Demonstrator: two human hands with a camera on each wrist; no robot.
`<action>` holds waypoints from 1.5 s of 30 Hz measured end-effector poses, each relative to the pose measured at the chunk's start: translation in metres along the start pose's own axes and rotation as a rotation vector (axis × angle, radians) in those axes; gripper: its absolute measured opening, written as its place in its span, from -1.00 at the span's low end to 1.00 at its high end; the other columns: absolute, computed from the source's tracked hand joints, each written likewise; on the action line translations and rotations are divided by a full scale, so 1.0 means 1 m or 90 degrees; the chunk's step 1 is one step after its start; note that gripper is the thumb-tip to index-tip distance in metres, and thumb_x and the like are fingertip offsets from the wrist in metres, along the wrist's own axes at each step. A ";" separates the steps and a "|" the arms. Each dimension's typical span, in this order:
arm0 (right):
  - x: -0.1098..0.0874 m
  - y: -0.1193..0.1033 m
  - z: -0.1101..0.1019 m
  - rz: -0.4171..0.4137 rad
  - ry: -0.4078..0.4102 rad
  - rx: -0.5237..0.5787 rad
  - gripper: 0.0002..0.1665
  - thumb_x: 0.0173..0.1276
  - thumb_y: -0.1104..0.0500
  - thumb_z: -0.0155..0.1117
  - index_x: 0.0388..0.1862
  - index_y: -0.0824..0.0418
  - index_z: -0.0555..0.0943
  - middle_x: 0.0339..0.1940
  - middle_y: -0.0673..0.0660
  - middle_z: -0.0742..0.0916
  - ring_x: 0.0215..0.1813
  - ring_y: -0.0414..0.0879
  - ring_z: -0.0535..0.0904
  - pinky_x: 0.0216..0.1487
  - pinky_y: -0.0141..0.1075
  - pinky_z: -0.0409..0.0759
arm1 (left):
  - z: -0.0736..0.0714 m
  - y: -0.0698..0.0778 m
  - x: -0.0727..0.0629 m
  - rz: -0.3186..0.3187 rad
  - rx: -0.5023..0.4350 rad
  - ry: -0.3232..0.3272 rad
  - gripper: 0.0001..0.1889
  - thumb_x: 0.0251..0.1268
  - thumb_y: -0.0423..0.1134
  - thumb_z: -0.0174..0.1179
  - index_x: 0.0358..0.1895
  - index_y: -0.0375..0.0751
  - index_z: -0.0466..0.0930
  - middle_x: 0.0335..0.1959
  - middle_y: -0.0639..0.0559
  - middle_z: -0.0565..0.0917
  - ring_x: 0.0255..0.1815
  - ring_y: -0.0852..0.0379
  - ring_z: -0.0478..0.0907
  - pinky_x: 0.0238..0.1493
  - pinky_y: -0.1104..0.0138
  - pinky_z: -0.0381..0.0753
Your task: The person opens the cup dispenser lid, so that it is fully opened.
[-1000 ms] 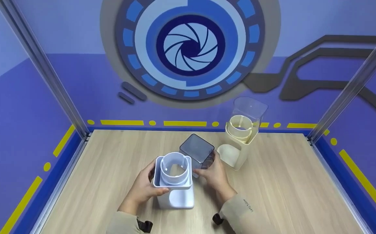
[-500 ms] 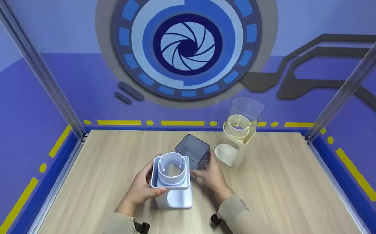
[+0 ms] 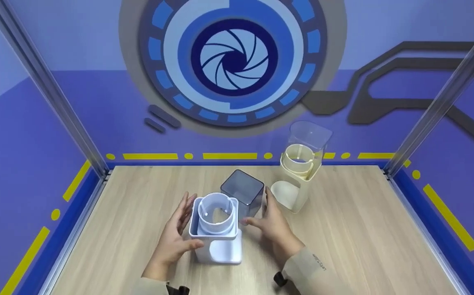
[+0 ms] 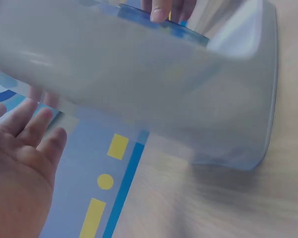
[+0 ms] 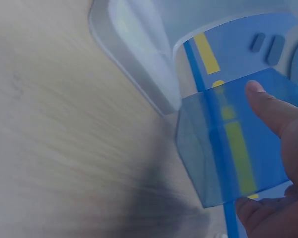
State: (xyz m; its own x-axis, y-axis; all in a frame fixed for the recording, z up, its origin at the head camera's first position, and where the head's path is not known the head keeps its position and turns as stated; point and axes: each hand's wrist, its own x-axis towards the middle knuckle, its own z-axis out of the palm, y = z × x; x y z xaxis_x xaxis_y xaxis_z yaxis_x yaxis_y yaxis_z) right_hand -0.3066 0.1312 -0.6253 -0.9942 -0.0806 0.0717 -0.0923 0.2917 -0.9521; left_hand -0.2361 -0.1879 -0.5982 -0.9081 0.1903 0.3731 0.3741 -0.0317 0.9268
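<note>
A white dispenser-like stand (image 3: 202, 250) with a square top and a round collar stands upright on the table. My left hand (image 3: 171, 239) is beside its left side, fingers extended and thumb apart; the left wrist view shows the fingers of that hand (image 4: 25, 158) off the stand's smooth body (image 4: 129, 89). Just behind and right of the stand is a smoky see-through square container (image 3: 243, 188). My right hand (image 3: 276, 225) is at the container's right side, thumb and fingers spread around it. In the right wrist view the container (image 5: 223, 148) lies between thumb and fingers; contact is unclear.
At the back right stands a cream stand (image 3: 298, 176) of similar shape, with a clear cover (image 3: 310, 133) at its top. A wood-grain table (image 3: 364, 237) lies below, bounded by blue panels (image 3: 179, 143) and metal posts (image 3: 75, 119).
My left hand has let go of the white stand and moved slightly left. My right fingers have loosened from the smoky container. Stand and container stay where they were.
</note>
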 end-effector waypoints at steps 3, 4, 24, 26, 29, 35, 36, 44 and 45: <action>-0.009 -0.006 -0.014 -0.045 -0.003 0.037 0.41 0.18 0.46 0.73 0.85 0.45 0.04 0.87 0.54 0.18 0.87 0.52 0.06 0.84 0.31 0.23 | 0.006 0.007 -0.008 0.035 0.001 0.068 0.20 0.25 -0.10 0.71 0.85 -0.24 0.12 0.79 -0.29 0.36 0.74 0.35 0.39 0.77 0.44 0.35; -0.013 -0.008 -0.019 -0.060 -0.003 0.052 0.33 0.22 0.49 0.67 0.83 0.47 0.07 0.85 0.55 0.20 0.86 0.54 0.09 0.82 0.32 0.27 | 0.008 0.012 -0.010 0.049 0.001 0.091 0.09 0.31 -0.22 0.63 0.82 -0.29 0.18 0.77 -0.26 0.41 0.73 0.33 0.41 0.77 0.42 0.38; -0.051 -0.041 -0.117 -0.198 0.227 0.035 -0.38 0.45 0.52 0.49 0.45 0.43 0.57 0.33 0.36 0.72 0.30 -0.23 0.71 0.22 -0.52 0.77 | 0.112 0.091 -0.014 0.571 0.201 0.293 -0.62 0.23 -0.35 0.18 -0.02 -0.66 0.64 -0.02 -0.32 0.70 0.13 -0.07 0.66 0.45 0.33 0.65; -0.052 -0.041 -0.126 -0.188 0.249 0.032 -0.38 0.46 0.52 0.48 0.46 0.44 0.55 0.31 0.26 0.72 0.32 -0.21 0.69 0.23 -0.55 0.75 | 0.127 0.090 -0.015 0.573 0.206 0.257 -0.60 0.13 -0.35 0.22 -0.02 -0.62 0.66 0.00 -0.32 0.71 0.11 -0.08 0.66 0.42 0.33 0.65; -0.050 -0.041 -0.136 -0.178 0.268 0.035 -0.35 0.47 0.52 0.48 0.49 0.45 0.52 0.31 0.07 0.70 0.35 -0.20 0.67 0.24 -0.55 0.74 | 0.149 0.085 -0.018 0.524 0.198 0.201 -0.50 0.00 -0.41 0.26 0.10 -0.54 0.68 0.07 -0.28 0.72 0.16 -0.07 0.68 0.44 0.35 0.65; -0.037 -0.046 -0.149 -0.163 0.259 0.077 -0.30 0.50 0.47 0.48 0.54 0.42 0.44 0.35 -0.02 0.65 0.42 -0.12 0.63 0.29 -0.54 0.72 | 0.185 0.072 -0.011 0.354 0.139 0.122 -0.38 0.16 -0.54 0.29 0.39 -0.33 0.61 0.26 -0.22 0.71 0.29 0.00 0.69 0.49 0.29 0.69; -0.035 -0.047 -0.150 -0.160 0.257 0.082 -0.29 0.51 0.46 0.47 0.55 0.42 0.42 0.36 0.00 0.65 0.44 -0.09 0.62 0.30 -0.55 0.71 | 0.189 0.069 -0.007 0.326 0.123 0.109 -0.39 0.23 -0.53 0.27 0.42 -0.30 0.60 0.30 -0.22 0.69 0.32 0.00 0.68 0.48 0.25 0.72; -0.019 -0.044 -0.164 -0.096 0.255 0.120 -0.28 0.64 0.32 0.40 0.64 0.36 0.33 0.43 0.07 0.59 0.55 0.02 0.52 0.32 -0.59 0.65 | 0.223 0.039 0.034 0.023 0.017 -0.037 -0.37 0.76 -0.22 0.10 0.75 -0.26 0.24 0.78 -0.24 0.26 0.79 -0.20 0.31 0.74 -0.08 0.54; -0.016 -0.043 -0.164 -0.089 0.248 0.130 -0.28 0.66 0.30 0.39 0.66 0.36 0.31 0.47 0.11 0.57 0.58 0.05 0.49 0.34 -0.59 0.63 | 0.226 0.035 0.040 -0.003 0.013 -0.041 -0.34 0.78 -0.20 0.10 0.77 -0.28 0.20 0.81 -0.26 0.19 0.81 -0.25 0.26 0.78 -0.13 0.48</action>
State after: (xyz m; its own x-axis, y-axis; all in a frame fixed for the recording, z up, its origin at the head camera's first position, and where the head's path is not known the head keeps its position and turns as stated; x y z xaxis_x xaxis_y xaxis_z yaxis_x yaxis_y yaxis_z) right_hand -0.2960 0.2768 -0.5371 -0.9235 0.2697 0.2727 -0.2530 0.1063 -0.9616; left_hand -0.2165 0.0401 -0.5609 -0.8964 0.2526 0.3641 0.3739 -0.0101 0.9274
